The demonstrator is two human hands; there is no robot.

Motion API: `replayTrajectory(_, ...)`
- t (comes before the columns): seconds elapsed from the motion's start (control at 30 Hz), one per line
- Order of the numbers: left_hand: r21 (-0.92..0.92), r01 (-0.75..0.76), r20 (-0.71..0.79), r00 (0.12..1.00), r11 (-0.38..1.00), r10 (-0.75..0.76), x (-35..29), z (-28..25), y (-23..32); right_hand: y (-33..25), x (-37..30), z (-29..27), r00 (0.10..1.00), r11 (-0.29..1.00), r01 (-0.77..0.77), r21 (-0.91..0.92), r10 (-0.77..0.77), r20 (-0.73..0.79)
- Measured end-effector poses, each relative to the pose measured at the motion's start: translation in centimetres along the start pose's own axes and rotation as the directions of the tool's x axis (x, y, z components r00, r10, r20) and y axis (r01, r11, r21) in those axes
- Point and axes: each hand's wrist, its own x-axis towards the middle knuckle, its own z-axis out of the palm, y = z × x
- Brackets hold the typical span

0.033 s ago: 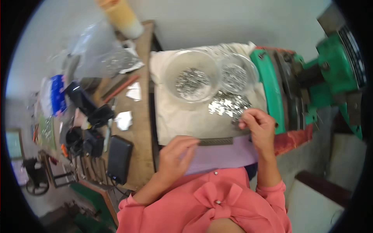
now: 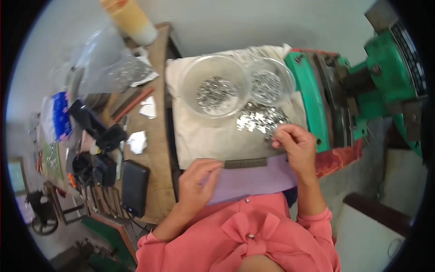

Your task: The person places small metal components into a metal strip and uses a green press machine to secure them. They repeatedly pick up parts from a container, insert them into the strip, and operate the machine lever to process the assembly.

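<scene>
A dark strip (image 2: 246,163) lies flat along the near edge of the cloth (image 2: 213,138), between the two hands. Its left end sits just at the fingertips of the left hand (image 2: 195,186), which are curled down over the lilac fabric (image 2: 253,179) beneath it; whether they actually pinch the strip cannot be told. Its right end stops short of the right hand (image 2: 294,145), near but apart.

The right hand's fingers are bent together at the near edge of a loose pile (image 2: 260,119) of small shiny metal pieces on the cloth, tips touching or just over the pieces; if one is gripped, it is too small to see.

Beyond the pile stand two clear bowls, a big bowl (image 2: 215,86) and a small bowl (image 2: 269,81), side by side, each holding more shiny pieces. To the right is a green machine (image 2: 362,90). To the left, a wooden bench (image 2: 156,136) carries a black box (image 2: 134,188), foil scraps (image 2: 136,141) and a plastic bag (image 2: 113,68).
</scene>
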Motion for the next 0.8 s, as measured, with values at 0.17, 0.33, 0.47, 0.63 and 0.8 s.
replayTrajectory(0.17,0.045,0.101,0.035,0.994,0.994,-0.102,-0.5,0.6,-1.6,0.6,-0.4,0.7,0.97,0.89,0.243,-0.387,-0.212,0.122)
replayTrajectory(0.33,0.194,0.011,0.121,0.992,0.981,-0.035,-0.2,0.5,-2.5,2.1,-0.1,2.3,0.842,0.563,0.533,-0.632,-0.431,0.326)
replayTrajectory(0.47,0.245,-0.044,0.155,0.988,0.968,0.005,0.6,1.1,-2.1,3.1,-0.1,2.7,0.772,0.357,0.618,-0.7,-0.442,0.457)
replayTrajectory(0.63,0.207,-0.048,0.18,0.984,0.977,0.011,1.0,1.3,-2.3,2.6,-0.2,2.9,0.757,0.291,0.632,-0.718,-0.43,0.492)
replayTrajectory(0.8,0.163,-0.038,0.173,0.985,0.986,0.009,0.8,1.5,-2.6,2.2,0.3,2.4,0.815,0.489,0.573,-0.657,-0.422,0.397)
